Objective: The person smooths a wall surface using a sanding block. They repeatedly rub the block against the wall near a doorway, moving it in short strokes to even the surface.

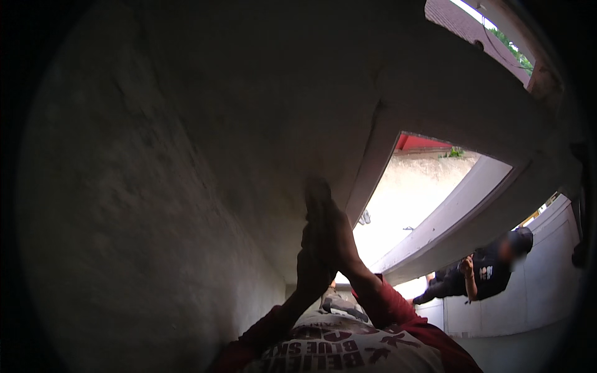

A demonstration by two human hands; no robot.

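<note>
Your left hand [311,252] and your right hand [339,239] meet palm to palm, or nearly so, with the fingers pointing away from you. The fingers look straight, but the shade is deep: I cannot tell whether they are fully open or closed on something thin between the palms. The nearest thing is the dark grey surface [267,124] beyond your fingertips; whether they touch it, I cannot tell.

That poor light is the main risk. If something small does lie between your palms, parting them carelessly could drop it unseen. Reaching forward could jam your fingertips against that surface, since its distance is hard to judge. To the left of your fingers runs the rough-looking grey wall [124,217]; a wide swing that way could scrape your knuckles. To their right, the bright opening [423,180] could dazzle you, and the pale ledge [435,239] along its far side could catch your right hand. The person in dark clothing [494,273], farther right and nearer you than your fingertips, could be bumped if you turn without looking.
</note>
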